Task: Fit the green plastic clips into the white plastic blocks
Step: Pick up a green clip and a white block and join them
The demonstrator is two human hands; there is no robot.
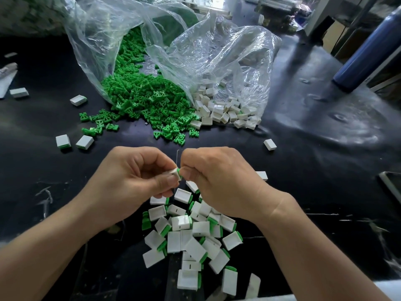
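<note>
My left hand (134,174) pinches a white plastic block (174,173) above the black table. My right hand (214,179) pinches a green clip (179,172) whose end sits at the block's opening; most of the clip is hidden by my fingers. Loose green clips (141,98) spill from a clear plastic bag (97,40). White blocks (219,109) spill from a second clear bag (227,53) to its right. Below my hands lies a pile of blocks with green clips in them (191,233).
Single white blocks lie scattered on the black table (325,192), at the left (63,141) and at the right (270,144). A dark blue bottle (366,53) leans at the far right. Boxes and clutter stand along the back edge.
</note>
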